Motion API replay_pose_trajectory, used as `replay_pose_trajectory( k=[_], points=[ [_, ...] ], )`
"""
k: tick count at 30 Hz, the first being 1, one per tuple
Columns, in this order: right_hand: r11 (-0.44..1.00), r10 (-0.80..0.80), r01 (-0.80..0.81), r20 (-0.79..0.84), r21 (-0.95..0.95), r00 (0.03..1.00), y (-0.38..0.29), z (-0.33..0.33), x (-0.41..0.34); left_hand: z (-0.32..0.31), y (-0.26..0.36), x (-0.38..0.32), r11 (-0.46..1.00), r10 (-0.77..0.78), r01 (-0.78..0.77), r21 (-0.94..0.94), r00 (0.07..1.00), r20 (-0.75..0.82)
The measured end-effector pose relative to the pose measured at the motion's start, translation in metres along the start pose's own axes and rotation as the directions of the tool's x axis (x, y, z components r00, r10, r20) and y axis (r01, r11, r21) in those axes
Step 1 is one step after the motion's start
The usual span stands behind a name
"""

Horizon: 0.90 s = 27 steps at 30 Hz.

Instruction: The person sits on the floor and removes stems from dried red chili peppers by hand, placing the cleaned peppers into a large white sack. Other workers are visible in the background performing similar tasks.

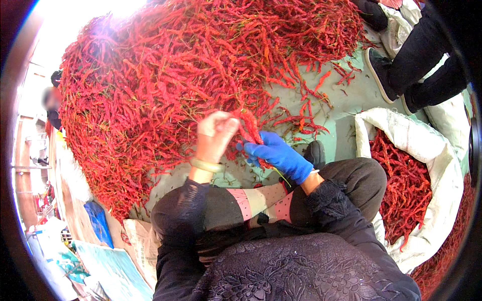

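My right hand (280,155), in a blue glove, grips a few long red chilli peppers (249,125). Their upper ends stick out towards my left hand, and a green stem hangs below the glove. My bare left hand (216,135), with a pale bangle (206,165) on its wrist, is at the upper ends of these peppers. Its thumb and fingers are curled together and blurred; whether a stem is pinched between them is unclear. Just beyond both hands rises a big heap of red chilli peppers (162,86).
At my right stands an open white woven sack (444,188) holding red chillies. Another person's dark-trousered legs (418,56) are at the upper right. Loose chillies (307,122) and stem bits lie on the grey-green floor (339,98). A blue bag (98,224) lies at the left.
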State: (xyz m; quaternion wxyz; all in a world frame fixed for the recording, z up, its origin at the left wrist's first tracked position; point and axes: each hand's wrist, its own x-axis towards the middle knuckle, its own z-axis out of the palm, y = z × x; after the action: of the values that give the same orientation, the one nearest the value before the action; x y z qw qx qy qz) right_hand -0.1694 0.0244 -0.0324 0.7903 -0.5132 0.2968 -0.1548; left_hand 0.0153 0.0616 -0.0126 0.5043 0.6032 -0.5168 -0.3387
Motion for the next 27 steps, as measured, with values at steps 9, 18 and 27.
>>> replay_pose_trajectory(
  k=[9,18,27],
  points=[
    [0.920,-0.355,0.347,-0.014,-0.181,0.935,0.013,0.007,0.008,0.033,-0.001,-0.014,0.943,-0.090,0.159,-0.291,0.967,0.239],
    [0.965,0.023,-0.012,0.040,-0.262,0.999,0.022,-0.001,0.003,-0.011,-0.001,0.013,0.721,-0.111,0.038,-0.692,0.992,-0.062],
    [0.898,-0.287,0.329,-0.178,0.292,0.941,0.011,-0.010,0.012,0.022,0.001,-0.009,0.815,-0.268,0.303,-0.493,0.953,0.143]
  ],
)
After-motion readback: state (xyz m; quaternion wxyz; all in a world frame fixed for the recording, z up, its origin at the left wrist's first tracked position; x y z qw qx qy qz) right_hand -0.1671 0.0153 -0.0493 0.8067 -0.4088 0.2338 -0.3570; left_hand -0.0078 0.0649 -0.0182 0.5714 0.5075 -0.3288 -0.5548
